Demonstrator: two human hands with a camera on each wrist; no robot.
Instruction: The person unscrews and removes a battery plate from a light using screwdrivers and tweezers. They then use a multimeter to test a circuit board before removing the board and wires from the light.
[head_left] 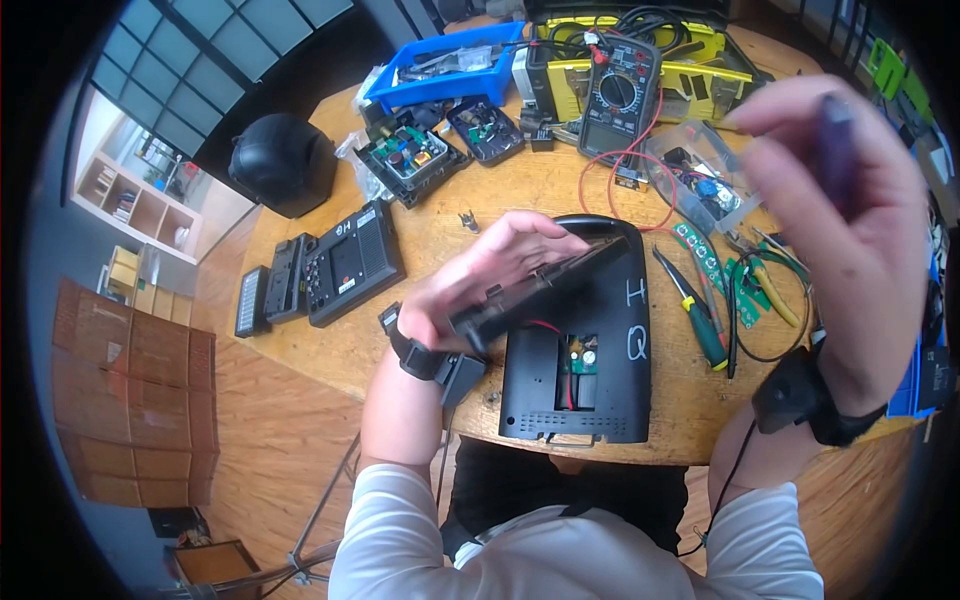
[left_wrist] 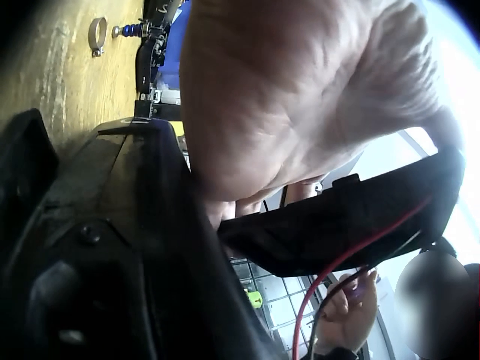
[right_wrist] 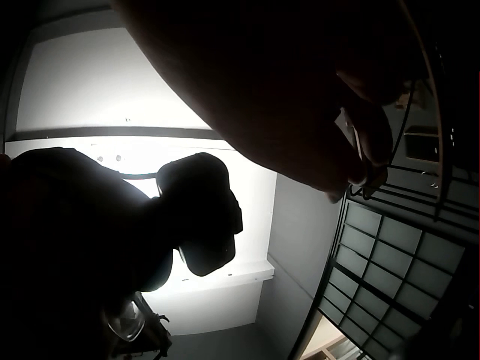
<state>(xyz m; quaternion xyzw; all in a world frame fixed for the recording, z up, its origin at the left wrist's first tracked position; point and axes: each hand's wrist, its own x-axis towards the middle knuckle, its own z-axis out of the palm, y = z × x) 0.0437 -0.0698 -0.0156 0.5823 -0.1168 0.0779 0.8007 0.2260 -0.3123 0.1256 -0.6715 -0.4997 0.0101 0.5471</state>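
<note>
My left hand (head_left: 490, 262) grips a black plastic cover piece (head_left: 545, 288), held tilted above a larger black device housing (head_left: 622, 395) lettered H and Q. Red and black wires (left_wrist: 361, 244) hang from the cover's underside in the left wrist view. Through a rectangular opening in the housing, part of a green circuit board (head_left: 582, 352) shows. Raised at the right, above the table, my right hand (head_left: 868, 200) curls its fingers and thumb around a dark purple object (head_left: 834, 150). Motion blur hides what kind it is.
Right of the housing lie long-nose pliers (head_left: 708, 330), green circuit boards (head_left: 752, 295) and yellow-handled cutters (head_left: 775, 295). A multimeter (head_left: 618, 95) with red leads leans on a yellow toolbox (head_left: 700, 80). Opened electronics (head_left: 405, 150), a blue bin (head_left: 450, 65) and black devices (head_left: 355, 262) stand further left.
</note>
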